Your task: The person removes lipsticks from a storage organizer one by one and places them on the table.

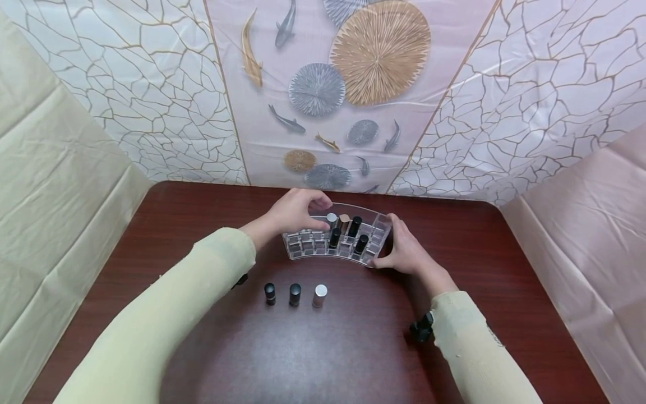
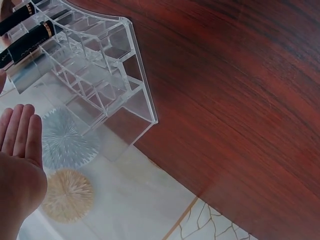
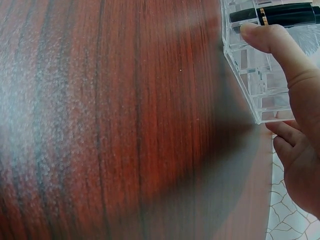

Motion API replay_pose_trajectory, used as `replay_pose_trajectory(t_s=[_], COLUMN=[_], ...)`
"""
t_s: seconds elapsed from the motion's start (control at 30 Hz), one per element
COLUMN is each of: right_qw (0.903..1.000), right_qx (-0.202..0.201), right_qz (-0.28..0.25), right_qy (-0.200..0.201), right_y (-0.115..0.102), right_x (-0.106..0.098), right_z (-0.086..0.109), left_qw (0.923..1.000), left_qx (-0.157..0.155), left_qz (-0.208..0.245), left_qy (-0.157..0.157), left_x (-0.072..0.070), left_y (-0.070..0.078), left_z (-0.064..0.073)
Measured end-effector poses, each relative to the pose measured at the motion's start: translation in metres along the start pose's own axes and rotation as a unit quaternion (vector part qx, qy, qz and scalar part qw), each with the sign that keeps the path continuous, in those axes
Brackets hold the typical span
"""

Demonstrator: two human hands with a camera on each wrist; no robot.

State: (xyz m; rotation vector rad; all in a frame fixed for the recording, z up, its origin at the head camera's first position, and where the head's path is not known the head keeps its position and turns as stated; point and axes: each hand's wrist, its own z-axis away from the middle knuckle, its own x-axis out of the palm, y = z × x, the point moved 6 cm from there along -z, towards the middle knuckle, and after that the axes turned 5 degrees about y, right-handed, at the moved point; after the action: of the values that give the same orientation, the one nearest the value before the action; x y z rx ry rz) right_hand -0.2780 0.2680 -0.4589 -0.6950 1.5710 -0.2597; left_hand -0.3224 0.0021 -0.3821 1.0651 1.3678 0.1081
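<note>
A clear, curved, tiered lipstick organizer stands near the back of the table. My right hand grips its right end, thumb at the front corner and fingers along the side. Over the back left part is my left hand, its fingers straight in the left wrist view and its thumb tip close to a silver-capped lipstick. Beside that one stand a tan-capped lipstick and a black lipstick. Lower tiers hold another black lipstick and a black lipstick farther right.
In front of the organizer, a small black lipstick, a second dark lipstick and a white-capped lipstick stand in a row on the dark red wooden table. A patterned cloth hangs behind the table's back edge.
</note>
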Motion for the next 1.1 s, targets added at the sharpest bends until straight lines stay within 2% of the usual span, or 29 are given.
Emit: replay_pose_trajectory(t_s=[0.63,0.87,1.1], right_qw=[1.0000,0.9999,1.0000], right_qx=[0.008,0.013,0.007], right_qz=[0.006,0.006,0.004], right_qy=[-0.002,-0.003,-0.001], right_y=[0.003,0.003,0.003], right_x=[0.001,0.001,0.001], right_z=[0.000,-0.001,-0.001], left_qw=[0.9999,1.0000,0.9999], left_qx=[-0.006,0.006,0.009], left_qz=[-0.012,0.001,-0.006], left_qy=[-0.003,-0.003,0.007], left_x=[0.012,0.015,0.020], left_y=[-0.003,-0.001,-0.002], left_z=[-0.008,-0.010,-0.010])
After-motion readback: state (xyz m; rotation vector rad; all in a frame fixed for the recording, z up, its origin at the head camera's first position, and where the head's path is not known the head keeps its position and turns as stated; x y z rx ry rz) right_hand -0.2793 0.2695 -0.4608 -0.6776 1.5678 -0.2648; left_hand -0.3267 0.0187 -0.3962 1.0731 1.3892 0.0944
